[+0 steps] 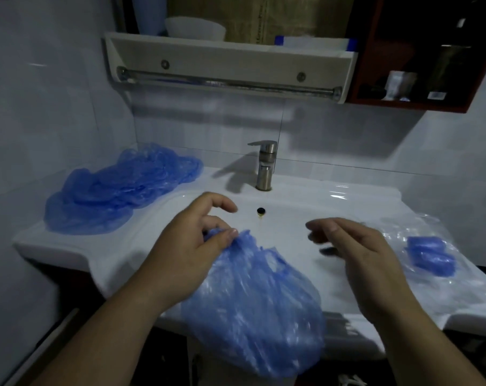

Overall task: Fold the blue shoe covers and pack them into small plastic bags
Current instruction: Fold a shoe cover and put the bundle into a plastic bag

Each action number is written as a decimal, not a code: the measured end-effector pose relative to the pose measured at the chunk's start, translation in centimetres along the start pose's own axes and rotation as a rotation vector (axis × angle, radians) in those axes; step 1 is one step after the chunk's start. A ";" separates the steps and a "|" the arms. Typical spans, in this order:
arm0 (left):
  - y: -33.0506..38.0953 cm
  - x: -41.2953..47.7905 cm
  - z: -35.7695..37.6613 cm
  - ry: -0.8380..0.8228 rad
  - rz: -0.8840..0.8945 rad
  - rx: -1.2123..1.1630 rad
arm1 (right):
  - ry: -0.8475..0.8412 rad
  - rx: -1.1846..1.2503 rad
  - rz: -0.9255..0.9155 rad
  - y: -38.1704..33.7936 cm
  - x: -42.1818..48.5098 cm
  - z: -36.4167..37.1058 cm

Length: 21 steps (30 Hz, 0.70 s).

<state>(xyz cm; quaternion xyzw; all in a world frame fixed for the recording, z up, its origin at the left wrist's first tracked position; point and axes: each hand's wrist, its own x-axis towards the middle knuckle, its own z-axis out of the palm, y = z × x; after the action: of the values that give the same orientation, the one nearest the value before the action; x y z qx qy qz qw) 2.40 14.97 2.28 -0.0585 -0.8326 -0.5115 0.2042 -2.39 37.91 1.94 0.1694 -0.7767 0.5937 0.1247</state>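
My left hand (191,246) pinches the top edge of a blue shoe cover (253,302), which hangs over the front of the white sink (305,196). To its right, my right hand (358,254) hovers over the basin with loosely extended fingers, holding nothing. A heap of loose blue shoe covers (119,190) lies on the counter's left side. On the right side, a folded blue shoe cover (431,256) sits inside a clear plastic bag (453,280).
A steel faucet (265,165) stands behind the basin, with the drain hole (260,210) below it. Overhead are a white shelf with a towel bar (230,82) and a dark cabinet (420,65) at the right. Tiled walls close in the left and back.
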 end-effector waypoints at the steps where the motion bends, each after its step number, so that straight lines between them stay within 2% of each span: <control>1: 0.1 -0.1 0.2 -0.044 0.004 0.009 | -0.075 0.002 -0.061 -0.5 -0.3 0.0; 2: 0.2 -0.2 0.5 -0.079 0.005 0.014 | -0.190 0.023 -0.087 -0.8 -0.5 0.2; 4: 0.4 -0.3 1.0 -0.124 0.006 0.008 | -0.458 0.064 -0.024 -1.5 -1.2 1.0; 6: 0.8 -0.4 1.2 -0.135 -0.017 -0.048 | -0.634 -0.065 0.029 -1.5 -1.7 2.1; 7: 0.7 -0.3 1.2 -0.122 -0.050 -0.087 | -0.649 -0.182 0.021 -1.3 -1.8 2.6; 9: 0.4 -0.1 1.1 -0.044 -0.141 -0.191 | -0.569 -0.281 0.057 -1.0 -1.8 3.4; 12: -0.4 0.6 0.4 0.110 -0.339 -0.507 | -0.410 -0.147 0.118 -0.4 -1.7 3.6; 14: -0.7 0.7 -0.1 0.053 -0.436 -0.612 | -0.342 -0.082 0.144 -0.2 -1.6 3.6; 18: -1.1 0.1 0.1 -0.222 -0.513 -0.616 | -0.225 0.116 0.258 0.0 -1.5 3.8; 21: -1.4 0.3 0.8 -0.144 -0.576 -0.614 | -0.141 0.278 0.350 0.1 -1.2 3.8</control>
<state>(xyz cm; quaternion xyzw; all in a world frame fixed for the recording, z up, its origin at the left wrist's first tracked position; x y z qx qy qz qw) 1.44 14.98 0.93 0.0829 -0.6359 -0.7666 -0.0326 -1.30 34.41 0.40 0.0889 -0.7116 0.6944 -0.0591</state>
